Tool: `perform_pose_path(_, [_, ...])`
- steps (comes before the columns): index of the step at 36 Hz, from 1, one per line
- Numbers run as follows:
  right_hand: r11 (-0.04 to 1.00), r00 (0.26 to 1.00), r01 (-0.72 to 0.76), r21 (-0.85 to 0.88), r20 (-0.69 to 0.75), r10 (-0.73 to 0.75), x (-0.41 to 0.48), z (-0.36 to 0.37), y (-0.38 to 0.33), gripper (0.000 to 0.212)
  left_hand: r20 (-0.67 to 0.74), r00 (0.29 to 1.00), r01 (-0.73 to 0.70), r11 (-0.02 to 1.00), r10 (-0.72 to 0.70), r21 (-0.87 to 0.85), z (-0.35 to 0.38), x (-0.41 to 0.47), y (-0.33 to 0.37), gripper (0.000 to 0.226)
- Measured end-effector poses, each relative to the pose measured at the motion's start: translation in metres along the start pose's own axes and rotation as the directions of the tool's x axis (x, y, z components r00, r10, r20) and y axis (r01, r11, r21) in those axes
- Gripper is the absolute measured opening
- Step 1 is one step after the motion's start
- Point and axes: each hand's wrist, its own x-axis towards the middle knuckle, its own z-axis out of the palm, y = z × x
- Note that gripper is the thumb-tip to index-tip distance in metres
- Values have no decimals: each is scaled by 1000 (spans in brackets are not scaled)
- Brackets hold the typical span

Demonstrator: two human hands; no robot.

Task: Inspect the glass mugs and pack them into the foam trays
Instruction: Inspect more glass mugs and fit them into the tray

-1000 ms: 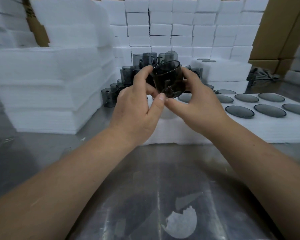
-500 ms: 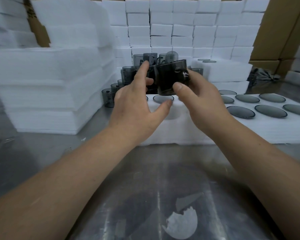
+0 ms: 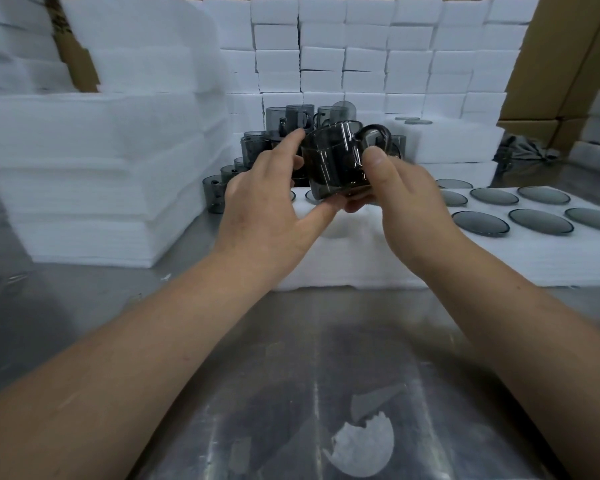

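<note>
A smoky grey glass mug (image 3: 333, 161) is held in the air above the left end of the white foam tray (image 3: 430, 261). Its handle points up and to the right. My right hand (image 3: 406, 195) grips it, thumb on the near wall and fingers under the base. My left hand (image 3: 274, 206) touches it with straight fingers, the index on the left wall and the thumb at the bottom edge. Behind the hands stands a pile of the same grey mugs (image 3: 257, 147). Several tray holes hold mugs, seen as dark ovals (image 3: 480, 223).
Stacks of white foam sheets (image 3: 94, 174) rise at the left. A wall of foam blocks (image 3: 368, 57) stands at the back, with cardboard boxes (image 3: 561, 64) at the right. On the metal table (image 3: 291, 375) near me lies a torn foam scrap (image 3: 361, 448).
The mug has been turned in my hands: its handle went from facing down toward me to pointing up and right. My left hand loosened from a grip to a touch.
</note>
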Motion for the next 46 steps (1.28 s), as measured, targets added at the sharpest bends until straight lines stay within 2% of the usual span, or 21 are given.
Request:
perform_pose_path(9, [998, 1000, -21, 60, 7, 20, 2, 1, 3, 52, -8, 1000, 4, 999, -3, 42, -2, -1, 2, 71])
perform_pose_path(13, [999, 999, -34, 6, -4, 34, 2, -1, 2, 67, -33, 999, -3, 1000, 4, 31, -2, -1, 3, 65])
perform_pose_path(19, [998, 988, -43, -41, -147, 37, 2, -3, 0, 77, -84, 996, -17, 1000, 18, 16, -2, -1, 3, 62])
perform_pose_path(24, [998, 977, -62, -16, -205, 57, 4, -3, 3, 64, -115, 993, -20, 1000, 21, 16, -3, 0, 2, 62])
perform_pose_path(28, [999, 980, 7, 42, -201, 2, 4, -1, 4, 34, -124, 992, 17, 1000, -15, 15, -2, 1, 0, 63])
perform_pose_path(31, [995, 979, 31, 96, -201, -11, 4, 0, 4, 43, -122, 992, 44, 999, -43, 3, -1, 2, -3, 59])
perform_pose_path(34, [993, 981, 36, 116, -192, -13, 5, 0, 5, 49, -117, 991, 69, 997, -72, -25, -1, 3, -4, 42])
perform_pose_path(41, [999, 988, 20, 46, -153, -12, 4, 0, 2, 44, -90, 991, 98, 995, -101, -32, -2, 4, -5, 21])
perform_pose_path(46, [999, 993, 41, 0, -111, -41, 3, -1, 3, 31, -82, 991, 101, 995, -102, -24, -1, 4, -7, 18])
